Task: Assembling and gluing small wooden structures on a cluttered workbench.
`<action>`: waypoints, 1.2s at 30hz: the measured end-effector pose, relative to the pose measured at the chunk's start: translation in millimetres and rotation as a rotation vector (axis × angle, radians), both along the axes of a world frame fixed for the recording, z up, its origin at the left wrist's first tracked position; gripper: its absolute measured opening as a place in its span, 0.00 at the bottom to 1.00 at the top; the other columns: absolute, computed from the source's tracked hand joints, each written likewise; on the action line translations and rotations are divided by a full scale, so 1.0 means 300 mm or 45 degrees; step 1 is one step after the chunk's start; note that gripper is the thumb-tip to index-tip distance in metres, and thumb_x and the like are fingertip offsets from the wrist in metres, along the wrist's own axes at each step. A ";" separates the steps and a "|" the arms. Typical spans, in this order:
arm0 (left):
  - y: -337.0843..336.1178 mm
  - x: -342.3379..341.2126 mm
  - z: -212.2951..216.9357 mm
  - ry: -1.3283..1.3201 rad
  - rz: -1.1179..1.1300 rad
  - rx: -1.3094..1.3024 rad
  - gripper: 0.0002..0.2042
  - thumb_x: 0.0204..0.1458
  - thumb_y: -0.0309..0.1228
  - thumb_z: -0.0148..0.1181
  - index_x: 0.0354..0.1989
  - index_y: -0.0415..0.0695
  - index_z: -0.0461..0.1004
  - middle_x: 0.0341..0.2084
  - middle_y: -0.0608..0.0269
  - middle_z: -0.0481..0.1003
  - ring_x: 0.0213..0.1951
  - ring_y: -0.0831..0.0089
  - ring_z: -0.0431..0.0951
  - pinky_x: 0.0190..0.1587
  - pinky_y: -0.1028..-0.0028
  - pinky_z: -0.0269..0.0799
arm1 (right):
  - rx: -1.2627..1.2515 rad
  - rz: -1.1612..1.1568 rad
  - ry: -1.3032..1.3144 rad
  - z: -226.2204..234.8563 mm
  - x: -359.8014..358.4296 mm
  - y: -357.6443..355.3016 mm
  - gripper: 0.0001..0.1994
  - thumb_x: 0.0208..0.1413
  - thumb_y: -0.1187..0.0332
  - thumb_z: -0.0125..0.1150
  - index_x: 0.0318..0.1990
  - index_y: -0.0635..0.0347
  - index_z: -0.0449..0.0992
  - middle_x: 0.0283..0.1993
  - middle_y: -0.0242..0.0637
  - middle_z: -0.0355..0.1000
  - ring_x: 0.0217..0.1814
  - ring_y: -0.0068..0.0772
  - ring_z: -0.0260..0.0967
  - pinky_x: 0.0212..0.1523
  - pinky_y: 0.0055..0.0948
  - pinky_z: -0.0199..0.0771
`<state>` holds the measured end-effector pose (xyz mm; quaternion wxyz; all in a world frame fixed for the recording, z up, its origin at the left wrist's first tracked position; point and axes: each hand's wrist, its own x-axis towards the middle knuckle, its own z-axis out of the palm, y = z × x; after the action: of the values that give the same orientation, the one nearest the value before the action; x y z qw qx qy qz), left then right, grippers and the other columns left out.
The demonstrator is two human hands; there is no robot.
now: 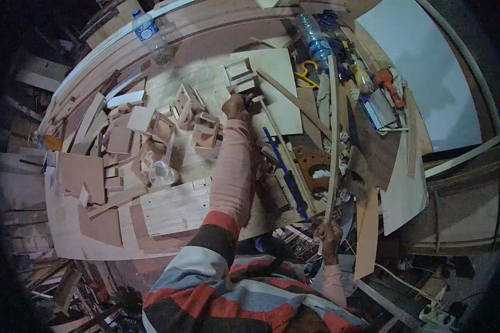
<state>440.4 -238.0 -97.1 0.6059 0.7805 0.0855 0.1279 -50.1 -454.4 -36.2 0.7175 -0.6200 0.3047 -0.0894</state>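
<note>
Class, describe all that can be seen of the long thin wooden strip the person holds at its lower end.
The long wooden strip is a pale, narrow, straight slat of bare wood. It runs almost straight away from the person across the cluttered workbench, its far end near a plastic bottle. The right hand grips its near end at the bench edge. It lies over scraps and boards; the left hand is apart from it, at a small wooden frame.

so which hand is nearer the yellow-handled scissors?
Left. The left hand is stretched far out over the bench, just left of and a little below the yellow-handled scissors. The right hand is back at the near edge, gripping a long wooden strip.
</note>
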 end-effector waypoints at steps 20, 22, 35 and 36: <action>-0.030 0.068 -0.028 0.174 0.335 -0.739 0.37 0.35 0.32 0.74 0.53 0.29 0.60 0.42 0.42 0.73 0.40 0.56 0.78 0.40 0.61 0.76 | -0.382 0.074 0.115 0.012 0.035 -0.009 0.11 0.60 0.64 0.60 0.32 0.63 0.75 0.22 0.29 0.68 0.22 0.19 0.64 0.25 0.23 0.68; -0.071 0.008 0.099 0.175 0.460 -0.554 0.47 0.34 0.33 0.76 0.60 0.30 0.52 0.48 0.40 0.70 0.47 0.53 0.75 0.47 0.60 0.74 | -0.512 0.131 0.122 -0.004 0.030 -0.018 0.10 0.59 0.64 0.59 0.35 0.64 0.75 0.23 0.32 0.69 0.23 0.24 0.65 0.27 0.27 0.68; -0.129 0.021 0.204 0.442 0.676 0.351 0.66 0.25 0.41 0.80 0.71 0.34 0.37 0.59 0.42 0.61 0.61 0.47 0.60 0.64 0.52 0.56 | -0.603 0.178 0.122 -0.016 0.004 -0.062 0.09 0.62 0.66 0.57 0.39 0.64 0.76 0.23 0.27 0.67 0.22 0.20 0.63 0.25 0.25 0.69; -0.127 0.019 0.206 0.460 0.647 0.339 0.66 0.25 0.42 0.80 0.71 0.35 0.37 0.59 0.42 0.61 0.62 0.47 0.60 0.64 0.52 0.56 | -0.600 0.177 0.114 -0.019 0.004 -0.063 0.09 0.62 0.67 0.56 0.39 0.64 0.76 0.24 0.28 0.67 0.22 0.20 0.64 0.25 0.25 0.69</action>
<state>446.3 -276.0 -35.3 0.4227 0.8165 0.3657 0.1445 -48.8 -473.3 -42.0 0.5434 -0.7929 0.2635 -0.0809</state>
